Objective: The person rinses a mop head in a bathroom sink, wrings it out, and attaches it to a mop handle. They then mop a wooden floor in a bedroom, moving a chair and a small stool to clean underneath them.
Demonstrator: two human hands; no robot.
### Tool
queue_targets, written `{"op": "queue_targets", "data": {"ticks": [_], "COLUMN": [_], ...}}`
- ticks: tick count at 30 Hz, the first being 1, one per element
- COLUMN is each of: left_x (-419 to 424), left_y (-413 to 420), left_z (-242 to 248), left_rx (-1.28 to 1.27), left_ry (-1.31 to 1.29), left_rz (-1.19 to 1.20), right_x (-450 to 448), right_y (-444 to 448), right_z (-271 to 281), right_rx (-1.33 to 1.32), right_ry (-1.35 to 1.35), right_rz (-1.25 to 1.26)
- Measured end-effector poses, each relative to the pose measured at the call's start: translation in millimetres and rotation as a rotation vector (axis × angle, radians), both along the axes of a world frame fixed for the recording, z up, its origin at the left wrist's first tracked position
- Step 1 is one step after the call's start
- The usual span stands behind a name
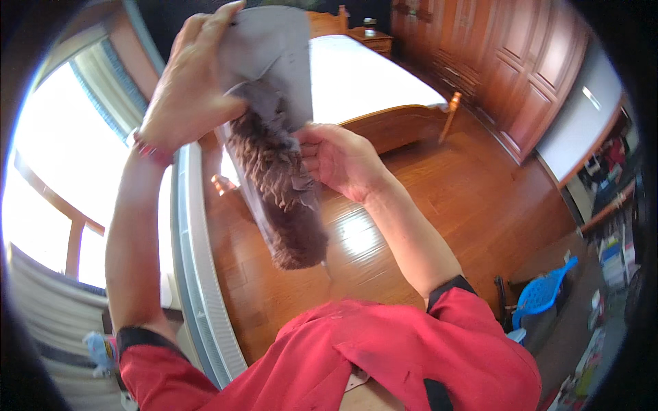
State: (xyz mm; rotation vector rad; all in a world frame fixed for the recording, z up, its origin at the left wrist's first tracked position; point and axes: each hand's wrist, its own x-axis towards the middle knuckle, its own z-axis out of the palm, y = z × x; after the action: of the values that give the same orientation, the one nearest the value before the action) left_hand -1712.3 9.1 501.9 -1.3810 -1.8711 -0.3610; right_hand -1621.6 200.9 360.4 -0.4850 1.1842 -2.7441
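My left hand (190,87) grips the left edge of a long, flat grey board (277,41) with a rounded end, held up in front of me. Brown shaggy plush pad (272,169) covers its lower part, with loose grey fabric about the pad's upper end; it looks like a flat mop head, though blur leaves this unsure. On the board's right side, my right hand (344,159) has its fingers curled at the fabric and edge. The left thumb presses near the top of the plush. A red bracelet (151,149) circles my left wrist.
A wooden bed with a white mattress (370,77) stands ahead, beside a nightstand (378,41). A wooden wardrobe (514,77) lines the right wall. Along the left run a bright window (61,138) and a radiator (200,257). A blue plastic item (542,295) sits at lower right.
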Motion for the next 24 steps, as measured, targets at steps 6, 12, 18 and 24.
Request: {"op": "queue_targets", "data": {"ticks": [6, 12, 18, 24], "left_x": [-9, -2, 17, 23], "left_y": [10, 25, 33, 35], "left_z": [-1, 5, 1, 2], "left_rx": [0.004, -0.044, 0.038, 0.053], "left_ry": [-0.141, -0.214, -0.320, -0.378], "left_rz": [-0.077, -0.239, -0.304, -0.310], "right_x": [15, 0, -6, 22], "right_y": [28, 51, 57, 76], "right_z": [18, 83, 116, 155], "right_rx": [1.112, 1.400, 1.488, 1.510], "right_ry": [0.561, 0.984, 1.092, 1.034], "right_rz": [-1.102, -2.123, -1.945, -1.374]}}
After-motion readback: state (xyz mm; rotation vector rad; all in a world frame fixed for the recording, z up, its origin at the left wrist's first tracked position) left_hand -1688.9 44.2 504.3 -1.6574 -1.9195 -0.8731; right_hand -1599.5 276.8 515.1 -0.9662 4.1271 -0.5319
